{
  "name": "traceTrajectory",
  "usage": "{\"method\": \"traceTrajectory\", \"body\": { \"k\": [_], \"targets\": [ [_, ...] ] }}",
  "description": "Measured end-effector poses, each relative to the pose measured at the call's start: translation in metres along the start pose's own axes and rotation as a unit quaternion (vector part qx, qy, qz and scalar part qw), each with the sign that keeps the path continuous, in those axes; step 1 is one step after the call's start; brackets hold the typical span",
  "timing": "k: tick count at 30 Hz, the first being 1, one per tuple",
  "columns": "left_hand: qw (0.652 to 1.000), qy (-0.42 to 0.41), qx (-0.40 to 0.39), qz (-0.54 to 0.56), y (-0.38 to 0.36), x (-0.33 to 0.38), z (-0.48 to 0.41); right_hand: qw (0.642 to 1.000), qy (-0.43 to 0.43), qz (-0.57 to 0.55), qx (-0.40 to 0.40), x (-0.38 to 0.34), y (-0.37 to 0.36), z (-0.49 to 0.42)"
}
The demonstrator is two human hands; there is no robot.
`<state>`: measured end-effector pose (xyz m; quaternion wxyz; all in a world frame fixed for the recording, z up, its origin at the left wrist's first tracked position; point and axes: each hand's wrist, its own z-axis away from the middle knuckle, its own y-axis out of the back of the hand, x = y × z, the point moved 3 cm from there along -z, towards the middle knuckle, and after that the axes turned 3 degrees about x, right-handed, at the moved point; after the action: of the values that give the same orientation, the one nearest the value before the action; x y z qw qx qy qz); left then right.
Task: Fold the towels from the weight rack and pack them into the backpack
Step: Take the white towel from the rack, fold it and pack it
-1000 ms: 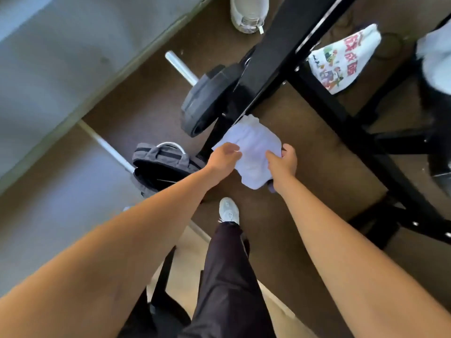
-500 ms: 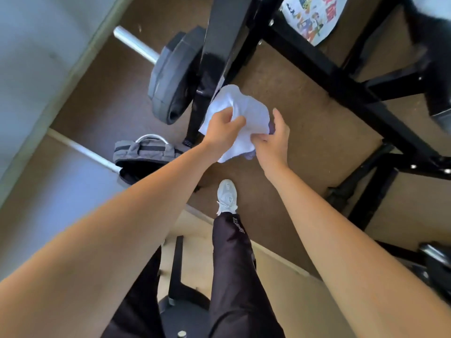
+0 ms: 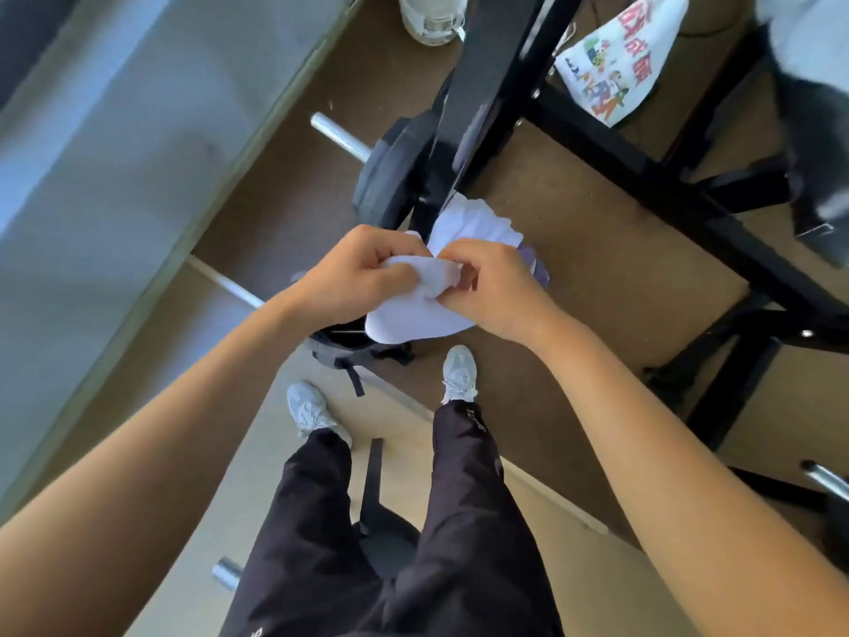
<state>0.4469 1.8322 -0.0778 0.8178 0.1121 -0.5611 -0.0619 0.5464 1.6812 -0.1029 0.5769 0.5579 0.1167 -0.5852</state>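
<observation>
A white towel [image 3: 464,225] is bunched between both hands in the middle of the head view. My left hand [image 3: 353,273] grips its left side with curled fingers. My right hand [image 3: 494,287] pinches the cloth right beside it. Directly under the hands a grey backpack [image 3: 340,347] sits on the brown floor, mostly hidden by the towel and my arms. A second towel [image 3: 615,62], white with coloured print, hangs on the black weight rack [image 3: 597,144] at the top right.
A barbell [image 3: 340,142] with dark plates [image 3: 390,177] lies just beyond the hands. A large white bottle [image 3: 429,16] stands at the top. My two feet in pale shoes are below the backpack. A grey wall runs along the left.
Both hands have drawn close together and bunched the towel tighter. They now hang over the backpack, which lay to their left before. The view has tipped back up.
</observation>
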Motion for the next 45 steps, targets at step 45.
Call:
{"method": "traceTrajectory", "body": {
  "k": [45],
  "targets": [
    [0.907,0.061,0.382,-0.164,-0.03,-0.36,0.288,0.956,0.041,0.193,0.217,0.175,-0.251,0.073]
  ]
}}
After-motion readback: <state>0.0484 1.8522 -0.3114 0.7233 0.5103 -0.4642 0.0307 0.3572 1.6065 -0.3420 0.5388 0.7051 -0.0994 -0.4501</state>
